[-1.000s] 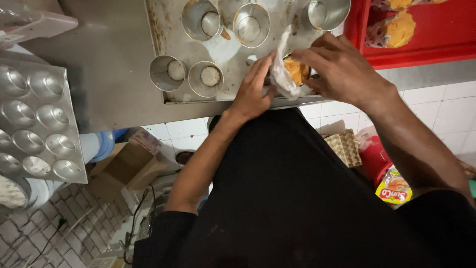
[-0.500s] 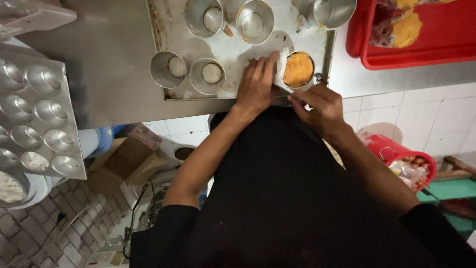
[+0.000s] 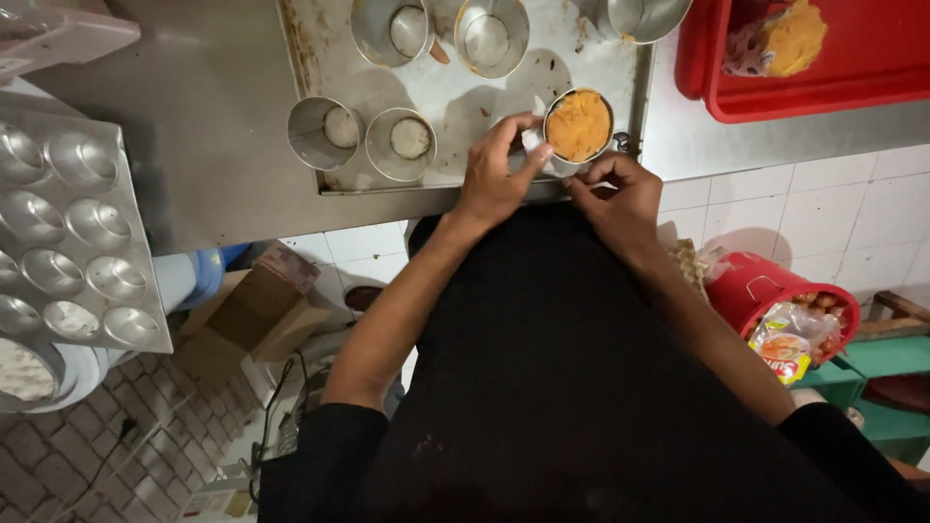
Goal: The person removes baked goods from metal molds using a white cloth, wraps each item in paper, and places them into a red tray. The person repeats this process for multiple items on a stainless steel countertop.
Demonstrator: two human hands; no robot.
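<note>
Head view: left hand [image 3: 496, 176] and right hand [image 3: 620, 194], fingers curled, pinch a round metal mould [image 3: 578, 128] filled with orange paste at the front right corner of the baking tray [image 3: 465, 97]. Overhanging the bench [image 3: 174, 145] edge, a slipped grip could tip it floorward.

- Steel tabletop [image 3: 213, 126] carries a worn metal baking tray [image 3: 455, 102].
- Red plastic tray [image 3: 872, 82] lies at its right.
- Muffin pan [image 3: 68, 232] overhangs the left edge.

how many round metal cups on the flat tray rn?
6. Two empty-looking cups left front, two at back, one cut off top right, one orange-filled cup between both hands. More may lie out of frame.
</note>
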